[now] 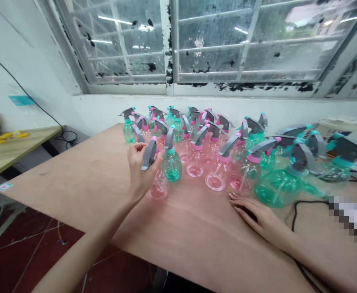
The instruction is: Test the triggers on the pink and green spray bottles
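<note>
My left hand (142,171) is closed around the upper part of a pink spray bottle (158,191), whose grey trigger head (149,154) shows in front of my fingers. Its base appears to be on the table. Right beside it stands a green spray bottle (171,167) with a grey and turquoise head. My right hand (256,213) lies on the tabletop, fingers stretched out and holding nothing. Just beyond its fingertips are a pink-collared spray bottle (244,175) and a larger-looking green spray bottle (277,189).
Several more pink and green spray bottles stand crowded towards the wall on the wooden table (83,179). A black cable (294,215) runs by my right forearm. Behind the bottles at right is a white tub (338,124). Another table (40,142) stands at left, below the barred window (196,44).
</note>
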The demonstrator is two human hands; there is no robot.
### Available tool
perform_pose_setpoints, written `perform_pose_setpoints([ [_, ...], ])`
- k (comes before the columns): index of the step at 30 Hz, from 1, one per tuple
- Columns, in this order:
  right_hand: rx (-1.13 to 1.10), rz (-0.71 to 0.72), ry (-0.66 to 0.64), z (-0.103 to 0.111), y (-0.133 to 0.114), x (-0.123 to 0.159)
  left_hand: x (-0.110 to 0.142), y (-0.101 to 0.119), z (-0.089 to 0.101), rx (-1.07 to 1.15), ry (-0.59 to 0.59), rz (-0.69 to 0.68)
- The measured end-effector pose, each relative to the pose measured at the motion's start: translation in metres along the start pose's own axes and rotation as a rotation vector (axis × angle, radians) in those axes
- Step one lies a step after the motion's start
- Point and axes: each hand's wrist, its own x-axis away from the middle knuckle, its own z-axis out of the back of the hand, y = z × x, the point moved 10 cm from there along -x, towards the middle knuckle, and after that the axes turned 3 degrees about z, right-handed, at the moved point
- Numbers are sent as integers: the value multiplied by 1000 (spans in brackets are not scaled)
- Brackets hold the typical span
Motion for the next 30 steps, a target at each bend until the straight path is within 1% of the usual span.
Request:
perform_pose_setpoints([
  [3, 22, -5, 4, -2, 1, 1, -2, -5, 3, -27, 19, 10],
  [6, 33, -3, 13, -3, 1, 2, 1, -7, 12, 7, 22, 26],
  [10, 37, -13, 17, -4, 3, 3, 8, -9, 19, 4, -38, -6],
  [16, 45, -32, 29, -6, 6, 5, 23, -9, 20, -110, -112, -165],
  [19, 41, -35, 43, -5, 5, 5, 31, -6, 19, -196, -112, -269],
  [21, 34, -42, 52, -5, 6, 5, 32, -5, 18, -235, -101, -310],
  [23, 27, -52, 53, -5, 7, 5, 29, -7, 17, -242, -90, -315],
  [27, 30, -64, 34, -9, 8, 6, 24, -17, 13, -243, -91, -273],
  [30, 34, -56, 50, -7, 7, 5, 29, -28, 14, -220, -138, -230],
])
